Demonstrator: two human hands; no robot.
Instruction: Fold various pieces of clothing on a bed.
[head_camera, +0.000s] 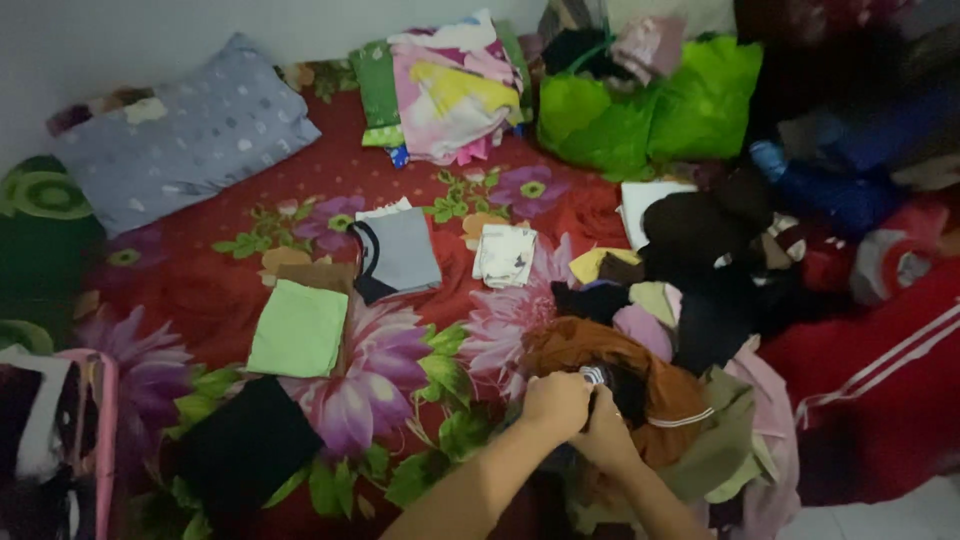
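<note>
Both hands are down at the near edge of the bed w/ the red floral sheet (330, 170). Left hand (556, 403) and right hand (606, 432) are pressed together, fingers clenched on a dark garment (628, 388) that has a small striped tag at the top. It sits on a brown garment (600, 350), just right of centre, on top of the loose clothes pile (720, 440).

Folded items lie apart on the sheet to the left: green cloth (298, 328), black cloth (248, 440), grey top (400, 252) w/ dark trim, small white piece (505, 254). Further back, a grey pillow (185, 130) at the wall, a folded stack (450, 85) in pink, yellow and green, and a bright green bag (650, 110) w/ more clothes stuffed in.

Right side is a dim heap: dark clothes (700, 240), blue item (830, 190), red fabric (880, 370) w/ white stripes. Too dark there to tell pieces apart. A pink-edged thing (100, 420) shows at far left.
</note>
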